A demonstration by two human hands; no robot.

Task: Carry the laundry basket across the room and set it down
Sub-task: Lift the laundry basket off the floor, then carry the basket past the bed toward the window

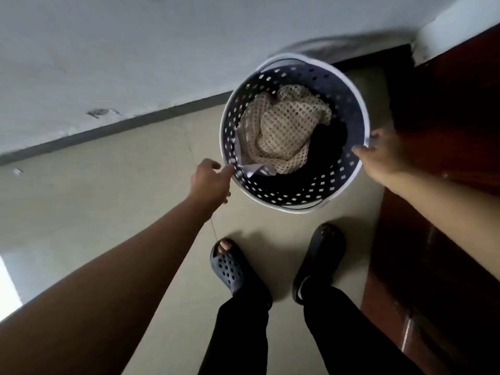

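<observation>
A round dark-blue laundry basket (319, 185) with a white rim and diamond-shaped holes hangs low over the floor, near the wall; its far rim is blurred. Inside it lie a cream mesh cloth (284, 131) and dark clothing (328, 142). My left hand (208, 180) reaches to the left side of the rim, with thumb and fingertips closed on its edge. On the opposite side, my right hand (384, 155) pinches the right rim between thumb and fingers. Both arms are stretched forward and down.
A white wall (135, 50) with a dark baseboard (108, 128) runs just behind the basket. Dark red-brown wooden furniture or a door (446, 104) stands close on the right. My feet in dark perforated slippers (230, 266) stand on beige floor tiles (94, 198).
</observation>
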